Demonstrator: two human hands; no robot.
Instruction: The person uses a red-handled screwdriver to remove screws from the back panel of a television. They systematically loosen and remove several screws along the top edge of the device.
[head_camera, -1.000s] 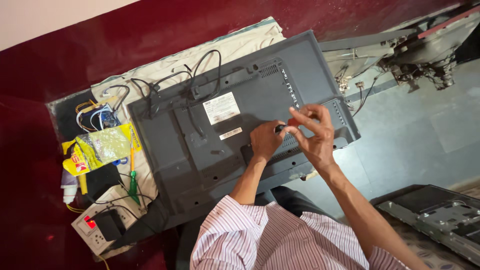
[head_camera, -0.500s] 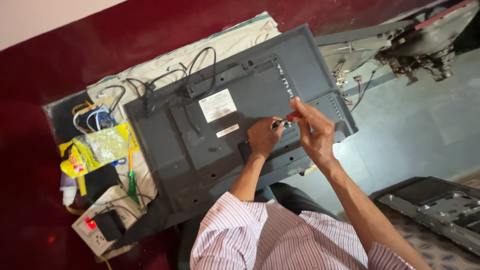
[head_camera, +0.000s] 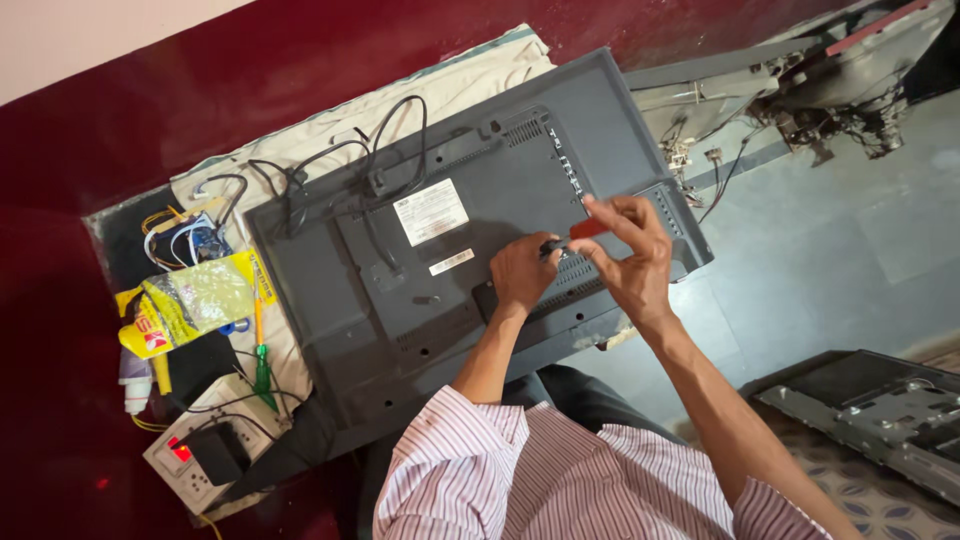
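the grey television (head_camera: 400, 300) lies face down on a cream cloth (head_camera: 330, 130) spread over the dark red floor (head_camera: 130, 120), its back panel turned up toward me. both my hands meet near the panel's lower middle. my left hand (head_camera: 522, 272) rests on the back cover with its fingers curled closed around the dark tip end of a screwdriver (head_camera: 572, 234), steadying it against the panel. my right hand (head_camera: 628, 262) sits just beside it, fingers pinched shut on the tool's red handle. a white label (head_camera: 431, 211) sits on the television's back, up and to the left of my hands, and black cables (head_camera: 385, 160) loop off the top edge of the television onto the cloth. left of the television lie a yellow packet (head_camera: 195, 300), a green-handled tool (head_camera: 262, 365) and a white power strip (head_camera: 195, 450) with a red switch. to the right of the television, on grey tiles, stands a dismantled grey chassis (head_camera: 800, 90).
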